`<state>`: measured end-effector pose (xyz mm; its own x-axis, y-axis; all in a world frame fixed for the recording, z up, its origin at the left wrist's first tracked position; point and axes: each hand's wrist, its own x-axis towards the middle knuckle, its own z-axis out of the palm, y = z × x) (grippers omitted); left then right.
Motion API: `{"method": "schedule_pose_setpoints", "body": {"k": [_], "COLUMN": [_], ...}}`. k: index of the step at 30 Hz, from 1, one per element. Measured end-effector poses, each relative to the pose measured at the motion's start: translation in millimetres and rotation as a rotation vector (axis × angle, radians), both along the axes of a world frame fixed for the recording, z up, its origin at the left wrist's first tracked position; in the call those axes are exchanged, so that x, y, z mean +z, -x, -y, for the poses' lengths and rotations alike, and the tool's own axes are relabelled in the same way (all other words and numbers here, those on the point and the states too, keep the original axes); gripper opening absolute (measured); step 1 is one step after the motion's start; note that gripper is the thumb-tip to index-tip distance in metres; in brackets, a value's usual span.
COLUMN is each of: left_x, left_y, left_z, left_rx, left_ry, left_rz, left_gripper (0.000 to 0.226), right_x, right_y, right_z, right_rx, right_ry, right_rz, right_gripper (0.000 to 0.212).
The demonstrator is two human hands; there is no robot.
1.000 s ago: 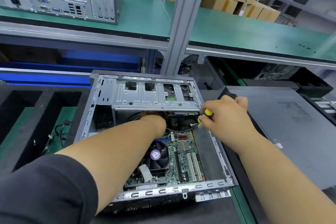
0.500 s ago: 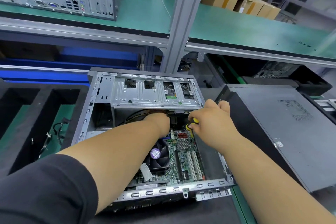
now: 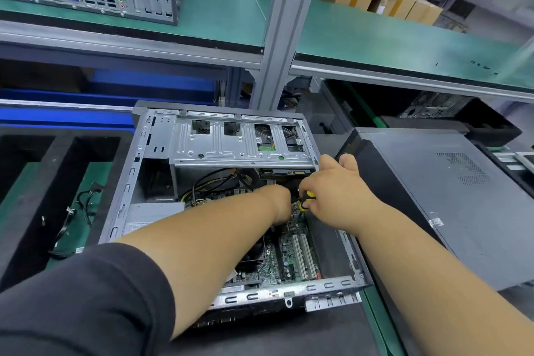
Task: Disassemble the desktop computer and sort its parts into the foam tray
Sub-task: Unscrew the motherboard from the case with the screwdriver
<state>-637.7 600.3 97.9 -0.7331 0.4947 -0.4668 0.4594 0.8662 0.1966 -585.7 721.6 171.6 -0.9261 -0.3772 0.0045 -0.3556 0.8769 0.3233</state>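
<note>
Seen from above: right hand now low inside the open case, fingers curled round a yellow screwdriver just above the motherboard, likely going for a board screw. Moved down and left from the case's right rim a second ago. Left hand still reaching in beside it (grip hidden, cannot tell); foam tray at left with only cables.
</note>
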Motion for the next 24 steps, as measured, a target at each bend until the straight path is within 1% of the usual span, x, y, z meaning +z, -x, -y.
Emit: {"method": "schedule_pose_setpoints", "body": {"k": [2, 5, 9, 11, 13, 16, 21, 24], "left_x": [-7, -20, -24, -23, -21, -17, -18, -19], "left_y": [0, -1, -1, -1, -1, -3, -4, -4], "left_z": [-4, -4, 0, 1, 2, 1, -1, -1], "left_rx": [0.043, 0.149, 0.174, 0.171, 0.156, 0.097, 0.067, 0.07], "left_ry": [-0.036, -0.144, -0.25, -0.272, -0.249, -0.167, -0.097, -0.089], "left_rz": [0.027, 0.057, 0.112, 0.15, 0.159, 0.118, 0.112, 0.107], "left_gripper": [0.025, 0.027, 0.034, 0.038, 0.045, 0.053, 0.056, 0.056], "right_x": [-1, -3, -4, -4, -4, -3, 1, 3], "right_y": [0, 1, 2, 4, 5, 6, 3, 2], "right_z": [1, 1, -2, -3, -3, -2, -1, -1], "right_rx": [0.004, -0.001, -0.007, -0.013, -0.01, -0.008, -0.012, -0.001], "right_ry": [-0.02, -0.028, -0.024, -0.03, -0.027, -0.005, -0.003, -0.003], "right_rz": [0.022, 0.015, -0.009, 0.005, 0.024, 0.051, 0.075, 0.077], "right_gripper": [0.016, 0.016, 0.016, 0.018, 0.019, 0.02, 0.02, 0.016]}}
